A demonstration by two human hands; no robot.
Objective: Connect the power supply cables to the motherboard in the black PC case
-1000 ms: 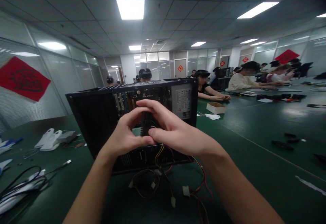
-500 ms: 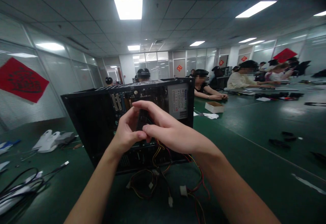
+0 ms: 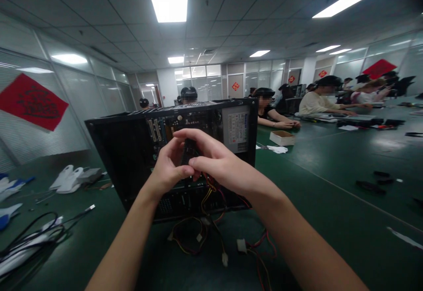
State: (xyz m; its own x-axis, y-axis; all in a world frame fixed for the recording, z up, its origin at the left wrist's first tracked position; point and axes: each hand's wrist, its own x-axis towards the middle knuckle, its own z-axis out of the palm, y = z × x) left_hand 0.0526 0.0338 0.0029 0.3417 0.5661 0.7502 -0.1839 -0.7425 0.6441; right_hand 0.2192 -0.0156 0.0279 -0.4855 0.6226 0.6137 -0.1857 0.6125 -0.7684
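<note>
An open black computer case (image 3: 112, 163) stands on the green table, its circuit board and a labelled power supply (image 3: 238, 128) showing. In front of the board, my left hand (image 3: 167, 165) and my right hand (image 3: 218, 158) meet around a small dark part (image 3: 189, 151). Fingers and thumbs of both hands close on this part, which I cannot make out clearly. Red and yellow wires (image 3: 206, 198) run down from below my right hand. Loose white connectors (image 3: 241, 246) lie on the table before the case.
Black cables (image 3: 49, 233) and a white adapter-like object (image 3: 68, 179) lie at the left. To the right are a small open box (image 3: 282, 138), a white scrap and dark pieces (image 3: 370, 187). Several people sit farther back around the table.
The whole view has shifted slightly, so the case and table items appear a little farther right. Both hands stay together on the dark part.
</note>
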